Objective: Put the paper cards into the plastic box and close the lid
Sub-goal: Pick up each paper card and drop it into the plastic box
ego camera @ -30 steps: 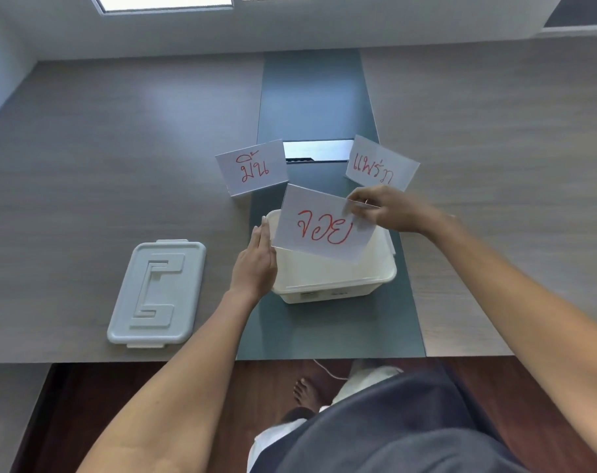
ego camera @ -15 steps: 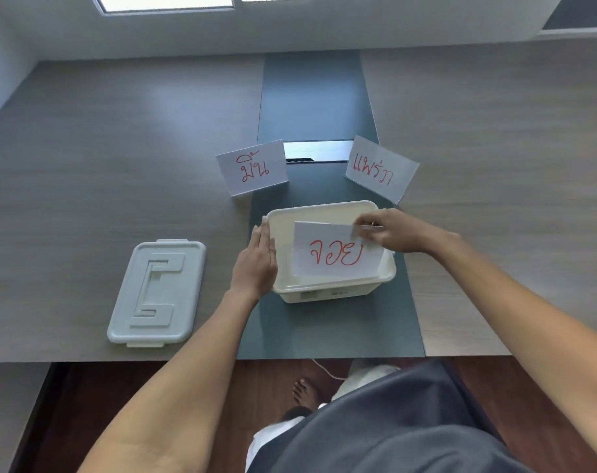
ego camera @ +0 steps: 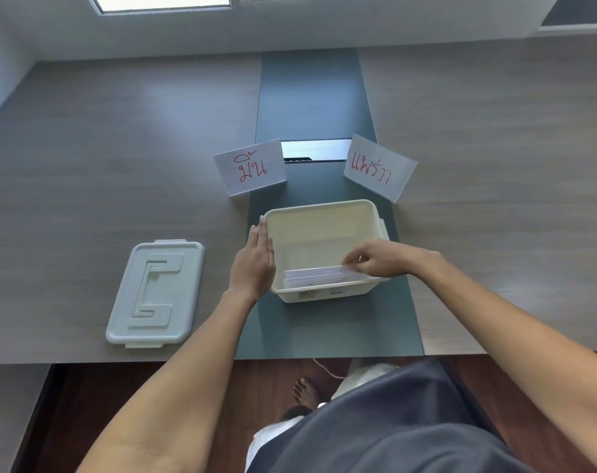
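An open white plastic box (ego camera: 324, 213) stands on the table's dark centre strip. My right hand (ego camera: 379, 259) reaches into it and pinches the top edge of a white paper card (ego camera: 316, 276), which leans low against the near wall, mostly inside. My left hand (ego camera: 254, 259) rests flat against the box's left outer wall. Two more white cards with red writing stand upright behind the box: one at the left (ego camera: 251, 167), one at the right (ego camera: 379, 167). The grey lid (ego camera: 155, 293) lies flat on the table to the left.
A cable hatch (ego camera: 316, 150) is set in the centre strip between the two standing cards. The table's near edge (ego camera: 188, 361) runs just below the lid and box. My lap and a bare foot (ego camera: 305, 390) show beneath it.
My right hand has lowered the card from above the box down into it, so its writing is now hidden by the near wall. My left hand has stayed against the box's side.
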### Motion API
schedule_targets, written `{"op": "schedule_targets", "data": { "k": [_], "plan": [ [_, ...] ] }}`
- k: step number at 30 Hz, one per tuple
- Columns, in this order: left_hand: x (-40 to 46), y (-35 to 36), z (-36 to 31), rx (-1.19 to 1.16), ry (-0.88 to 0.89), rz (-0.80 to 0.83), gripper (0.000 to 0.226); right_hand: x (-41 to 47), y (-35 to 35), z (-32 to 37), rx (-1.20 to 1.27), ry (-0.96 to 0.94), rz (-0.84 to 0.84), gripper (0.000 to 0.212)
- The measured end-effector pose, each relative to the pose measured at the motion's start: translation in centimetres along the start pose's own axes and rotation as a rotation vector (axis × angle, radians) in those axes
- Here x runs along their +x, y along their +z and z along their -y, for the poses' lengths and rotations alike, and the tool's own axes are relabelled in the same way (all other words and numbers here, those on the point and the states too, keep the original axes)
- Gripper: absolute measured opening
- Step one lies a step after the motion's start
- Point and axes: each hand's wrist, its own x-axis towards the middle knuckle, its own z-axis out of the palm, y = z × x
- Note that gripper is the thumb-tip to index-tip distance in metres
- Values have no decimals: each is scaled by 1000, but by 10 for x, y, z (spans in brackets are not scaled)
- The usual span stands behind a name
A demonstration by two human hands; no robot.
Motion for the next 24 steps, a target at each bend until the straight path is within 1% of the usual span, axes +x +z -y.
{"op": "schedule_targets", "data": {
  "k": [4, 7, 9, 11, 14, 17, 19, 21, 24],
  "plan": [
    [0, 0, -1, -12, 0, -12, 54, -3, 2, 4, 32, -2, 101, 34],
    [1, 0, -1, -7, -5, -10, 54, -2, 2, 4, 37, 7, 119, 37],
    [2, 0, -3, -7, -10, -9, 54, 0, 1, 4, 41, -3, 100, 37],
    [4, 0, -5, -4, -8, -6, 54, 3, -2, 1, 88, -36, -7, 34],
    [8, -1, -6, -2, -10, 5, 55, 7, -12, -3, 189, -96, -235, 32],
    [10, -3, -6, 6, 3, 4, 55, 18, -23, -7, 235, -169, -483, 28],
    [13, -3, -7, 13, 9, 12, 56, 29, -30, -14, 224, -147, -634, 28],
    [16, -4, -9, 22, 13, 17, 56, 41, -38, -22, 231, -96, -719, 32],
    [20, -4, -13, 12, 22, 23, 56, 54, -51, -31, 216, -61, -770, 32]
  ]
}}
